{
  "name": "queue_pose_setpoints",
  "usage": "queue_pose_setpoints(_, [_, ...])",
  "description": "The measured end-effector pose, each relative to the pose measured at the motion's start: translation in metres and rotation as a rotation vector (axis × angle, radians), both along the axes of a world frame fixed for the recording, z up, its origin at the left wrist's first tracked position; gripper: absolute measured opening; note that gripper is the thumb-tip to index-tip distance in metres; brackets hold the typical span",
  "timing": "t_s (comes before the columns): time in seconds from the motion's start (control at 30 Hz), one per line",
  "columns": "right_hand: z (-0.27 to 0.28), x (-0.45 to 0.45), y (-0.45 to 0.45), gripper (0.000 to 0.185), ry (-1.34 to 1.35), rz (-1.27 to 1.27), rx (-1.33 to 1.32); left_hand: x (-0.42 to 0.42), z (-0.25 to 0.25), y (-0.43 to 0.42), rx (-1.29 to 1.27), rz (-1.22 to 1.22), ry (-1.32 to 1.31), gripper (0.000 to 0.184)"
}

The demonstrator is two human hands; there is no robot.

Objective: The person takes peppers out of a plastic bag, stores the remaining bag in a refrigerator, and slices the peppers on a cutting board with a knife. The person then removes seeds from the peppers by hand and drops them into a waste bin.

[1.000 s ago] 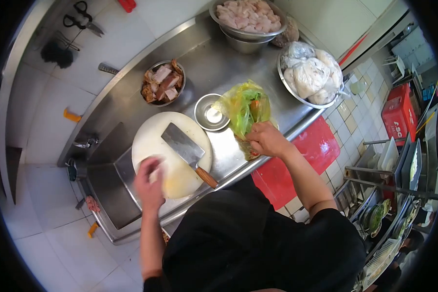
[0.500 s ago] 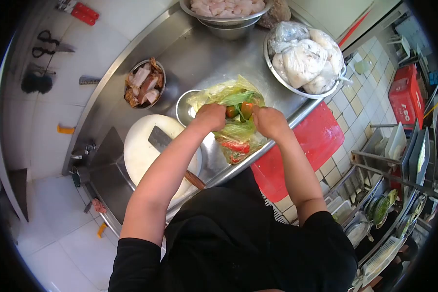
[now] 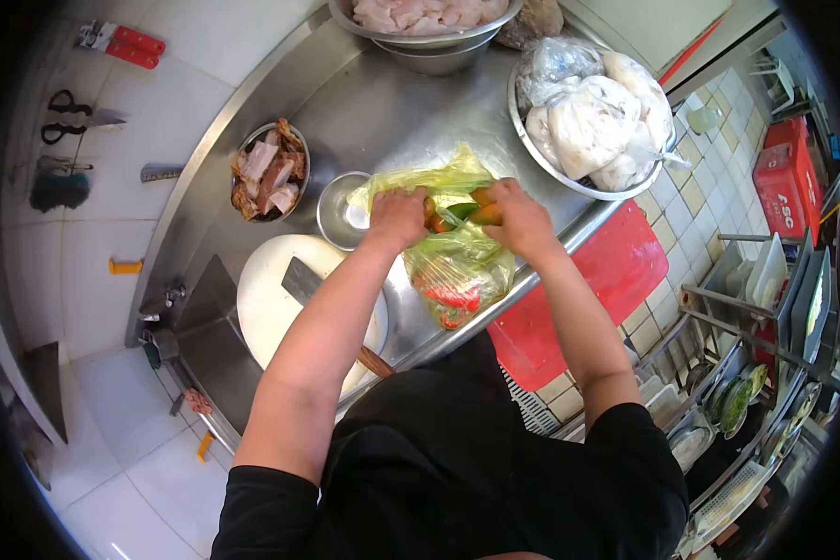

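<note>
A thin yellow-green plastic bag (image 3: 467,259) lies on the steel counter, with orange and green vegetables (image 3: 459,215) showing at its opening and red ones low inside it. My left hand (image 3: 399,220) grips the bag's left edge. At the right side, my right hand (image 3: 521,222) has its fingers curled round the bag's edge beside an orange vegetable. A small steel bowl (image 3: 331,213) with something white in it stands left of the bag. The cleaver (image 3: 301,280) rests on the round white cutting board (image 3: 263,289), partly hidden by my left forearm.
A bowl of cooked meat pieces (image 3: 271,173) stands at the left. Farther back are a bowl of pale raw meat (image 3: 429,17) and a bowl of white bagged items (image 3: 593,126). A red lid-like sheet (image 3: 579,299) lies beyond the counter's right edge.
My left hand has come from over the cutting board to the bag, which is now spread wider, showing the vegetables. My right hand has moved to the bag's upper right. The view has shifted slightly.
</note>
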State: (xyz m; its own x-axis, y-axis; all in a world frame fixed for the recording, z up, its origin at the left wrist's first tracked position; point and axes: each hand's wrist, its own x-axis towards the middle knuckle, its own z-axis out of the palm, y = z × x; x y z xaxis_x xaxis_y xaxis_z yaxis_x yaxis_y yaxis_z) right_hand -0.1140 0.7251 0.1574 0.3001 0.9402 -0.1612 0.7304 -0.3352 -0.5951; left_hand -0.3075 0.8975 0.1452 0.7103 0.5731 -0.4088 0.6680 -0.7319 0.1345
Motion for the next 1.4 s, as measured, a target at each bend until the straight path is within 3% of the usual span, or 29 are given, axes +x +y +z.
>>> queue_pose_setpoints(0.2, [-0.007, 0.005, -0.021, 0.048, 0.13, -0.347, 0.212, 0.007, 0.015, -0.009, -0.205, 0.1, 0.108, 0.06])
queue_pose_setpoints(0.27, [-0.009, 0.001, -0.023, 0.039, 0.395, -0.642, 0.321, 0.001, 0.021, -0.014, -0.189, 0.105, -0.075, 0.065])
queue_pose_setpoints(0.3, [-0.007, 0.003, -0.024, 0.039, 0.393, -0.64, 0.321, -0.002, 0.026, -0.018, -0.189, 0.106, -0.077, 0.065])
queue_pose_setpoints(0.37, [-0.001, 0.006, -0.027, 0.032, 0.784, -0.812, 0.609, -0.013, 0.039, -0.027, -0.282, 0.219, -0.507, 0.07])
queue_pose_setpoints(0.4, [0.0, 0.008, -0.03, 0.032, 0.788, -0.813, 0.605, -0.02, 0.046, -0.03, -0.283, 0.221, -0.502, 0.07])
queue_pose_setpoints(0.47, [0.003, 0.014, -0.035, 0.037, 1.007, -0.734, 0.669, -0.037, 0.058, -0.033, -0.26, 0.25, -0.821, 0.07])
queue_pose_setpoints(0.5, [0.015, 0.013, -0.039, 0.045, 1.172, -0.658, 0.636, -0.048, 0.061, -0.033, -0.258, 0.251, -0.822, 0.07])
queue_pose_setpoints(0.57, [0.034, 0.004, -0.039, 0.046, 1.211, -0.508, 0.608, -0.073, 0.067, -0.033, -0.695, 0.617, -1.076, 0.058])
queue_pose_setpoints(0.6, [0.042, -0.005, -0.037, 0.047, 1.248, -0.359, 0.575, -0.084, 0.077, -0.039, -0.691, 0.624, -1.082, 0.058])
queue_pose_setpoints(0.67, [0.057, -0.035, -0.031, 0.052, 1.127, -0.289, 0.536, -0.109, 0.098, -0.053, -0.987, 0.955, -1.286, 0.032])
queue_pose_setpoints(0.73, [0.069, -0.07, -0.029, 0.052, 1.216, -0.041, 0.34, -0.144, 0.109, -0.066, -0.927, 1.03, -1.272, 0.025])
queue_pose_setpoints(0.8, [0.086, -0.107, -0.022, 0.05, 0.969, 0.146, 0.236, -0.188, 0.116, -0.076, -0.852, 1.118, -1.246, 0.026])
queue_pose_setpoints(0.83, [0.085, -0.124, -0.016, 0.05, 0.983, 0.16, 0.231, -0.213, 0.11, -0.079, -0.788, 1.188, -1.215, 0.029])
queue_pose_setpoints(0.9, [0.078, -0.166, -0.009, 0.047, 0.609, 0.442, 0.281, -0.251, 0.097, -0.091, -0.621, 1.384, -1.197, 0.037])
queue_pose_setpoints(0.93, [0.072, -0.189, -0.006, 0.047, 0.652, 0.488, 0.292, -0.279, 0.088, -0.098, -0.681, 1.368, -1.254, 0.034])
queue_pose_setpoints(1.0, [0.061, -0.231, 0.003, 0.047, 0.463, 0.574, 0.288, -0.296, 0.088, -0.111, -0.626, 1.591, -1.469, 0.035])
queue_pose_setpoints(1.07, [0.054, -0.258, 0.013, 0.046, 0.469, 0.678, 0.288, -0.31, 0.097, -0.122, -0.713, 1.514, -1.558, 0.037])
queue_pose_setpoints(1.23, [0.054, -0.267, 0.026, 0.045, 0.669, 0.523, 0.274, -0.332, 0.112, -0.14, -0.801, 1.342, -1.604, 0.054])
queue_pose_setpoints(1.4, [0.051, -0.25, 0.028, 0.045, 0.766, 0.348, 0.258, -0.337, 0.106, -0.155, -0.767, 1.252, -1.628, 0.055])
